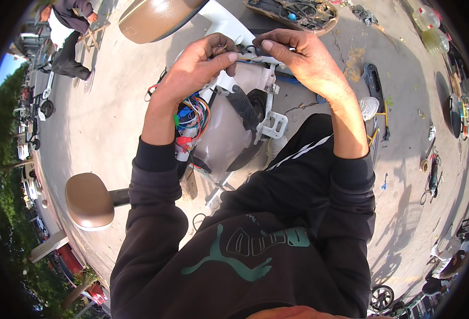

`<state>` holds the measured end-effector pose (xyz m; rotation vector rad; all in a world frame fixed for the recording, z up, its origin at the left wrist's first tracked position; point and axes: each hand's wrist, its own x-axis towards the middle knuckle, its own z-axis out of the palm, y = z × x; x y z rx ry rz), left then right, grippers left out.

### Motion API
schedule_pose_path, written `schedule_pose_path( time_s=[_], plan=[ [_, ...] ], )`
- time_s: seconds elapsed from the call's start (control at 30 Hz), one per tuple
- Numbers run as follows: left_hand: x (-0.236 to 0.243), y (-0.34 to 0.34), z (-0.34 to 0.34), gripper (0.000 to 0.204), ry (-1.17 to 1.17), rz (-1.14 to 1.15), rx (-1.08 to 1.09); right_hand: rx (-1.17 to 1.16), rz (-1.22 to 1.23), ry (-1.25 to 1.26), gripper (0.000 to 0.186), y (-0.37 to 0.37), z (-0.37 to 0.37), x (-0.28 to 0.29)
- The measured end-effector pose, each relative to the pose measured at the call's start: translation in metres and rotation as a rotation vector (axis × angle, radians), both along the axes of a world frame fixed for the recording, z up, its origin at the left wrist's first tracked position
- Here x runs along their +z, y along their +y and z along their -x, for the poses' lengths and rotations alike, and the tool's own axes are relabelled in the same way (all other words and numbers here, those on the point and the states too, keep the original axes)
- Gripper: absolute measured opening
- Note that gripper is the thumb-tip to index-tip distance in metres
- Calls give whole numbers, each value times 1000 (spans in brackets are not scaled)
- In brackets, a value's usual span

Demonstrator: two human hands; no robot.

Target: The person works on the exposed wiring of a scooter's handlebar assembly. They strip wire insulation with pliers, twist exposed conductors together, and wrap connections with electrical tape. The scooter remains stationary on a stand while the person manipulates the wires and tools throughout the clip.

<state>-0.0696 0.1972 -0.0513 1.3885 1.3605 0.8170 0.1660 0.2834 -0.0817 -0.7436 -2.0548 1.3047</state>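
Both hands are raised over a partly stripped electric scooter with a white frame [228, 81]. My left hand [205, 63] is closed in a pinch, with what looks like a thin wire [239, 40] at its fingertips. Thumb and fingers of my right hand [300, 57] pinch together just to the right; whatever they hold is too small to make out. Below my left wrist hangs a bundle of coloured wires [196, 116] with a green connector and a red connector [183, 142]. A black coil-shaped shock absorber [242, 105] stands beside the scooter's grey rear fender [218, 133].
A brown saddle [160, 20] lies beyond my left hand, and a brown backrest pad [89, 201] sticks out at left. A tray of parts [298, 15] is at the far side. Tools [434, 173] lie on the ground at right. A person [73, 40] is at upper left.
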Motion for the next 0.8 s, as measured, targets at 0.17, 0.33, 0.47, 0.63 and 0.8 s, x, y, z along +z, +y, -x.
schedule_pose_path(
  time_s=[0.17, 0.33, 0.47, 0.63, 0.8],
  plan=[
    [-5, 4, -4, 20, -1, -5, 28, 48, -66, -53, 24, 0, 3, -6],
    [-8, 8, 0, 22, 26, -28, 3, -12, -231, -120, 22, 2, 7, -10],
    [-9, 10, 3, 27, 103, -52, -31, -68, -376, -115, 20, 1, 15, -11],
    [-6, 7, 1, 29, 110, -50, -43, -80, -321, -67, 23, -3, 19, -13],
    [-3, 2, 4, 27, 74, -22, -72, -40, -183, -35, 28, -11, 22, -8]
  ],
)
